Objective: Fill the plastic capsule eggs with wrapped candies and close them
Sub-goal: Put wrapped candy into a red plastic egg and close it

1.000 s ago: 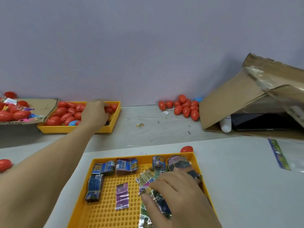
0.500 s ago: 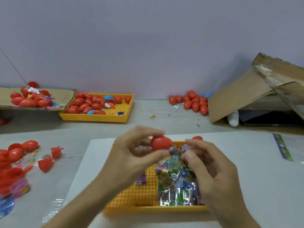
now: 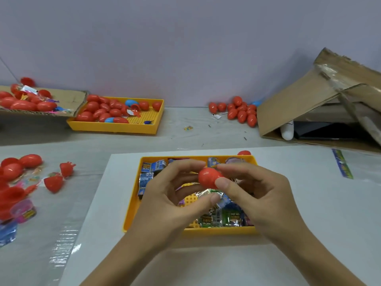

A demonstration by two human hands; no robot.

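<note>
1. Blue candy wrappers (image 3: 153, 167) in your near yellow tray (image 3: 132, 211): print present, too small to read.
2. Green candy wrappers (image 3: 221, 218): barcode and lettering, blurred.
3. You will find no legible text elsewhere.

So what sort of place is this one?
Probably a small hand-packing workbench: loose red plastic capsule eggs along the wall, a yellow perforated plastic tray of foil-wrapped candies, and a torn brown cardboard box.

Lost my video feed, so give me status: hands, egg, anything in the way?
Left hand and right hand both pinch one closed red egg. Held above candy tray. Nothing in the way.
</note>
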